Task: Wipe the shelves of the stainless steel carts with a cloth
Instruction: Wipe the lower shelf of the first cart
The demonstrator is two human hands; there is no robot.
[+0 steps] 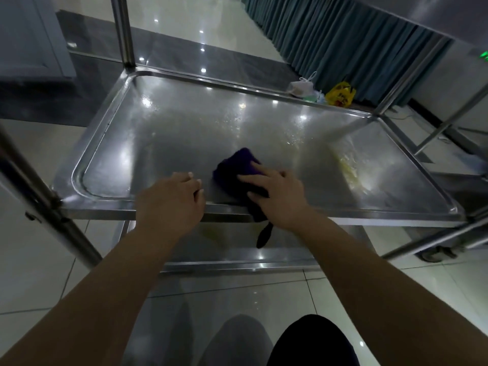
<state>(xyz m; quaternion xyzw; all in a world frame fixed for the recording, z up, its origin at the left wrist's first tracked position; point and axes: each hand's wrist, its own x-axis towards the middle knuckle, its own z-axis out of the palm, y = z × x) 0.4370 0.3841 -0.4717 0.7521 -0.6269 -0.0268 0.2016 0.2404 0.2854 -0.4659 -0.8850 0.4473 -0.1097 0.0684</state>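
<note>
A stainless steel cart shelf [184,133] with a raised rim fills the middle of the view. A dark purple cloth [237,165] lies near its front edge, one end hanging over the rim. My right hand [277,191] presses flat on the cloth, fingers spread. My left hand [171,199] rests on the shelf's front rim just left of the cloth, fingers curled over the edge. Yellowish smears [348,167] and droplets show on the right part of the shelf.
A lower shelf [237,244] shows beneath the front rim. Cart posts rise at the back left [122,30] and front left [39,207]. Another cart frame [449,233] stands at right. Bags [340,93] lie on the tiled floor by a green curtain [343,40].
</note>
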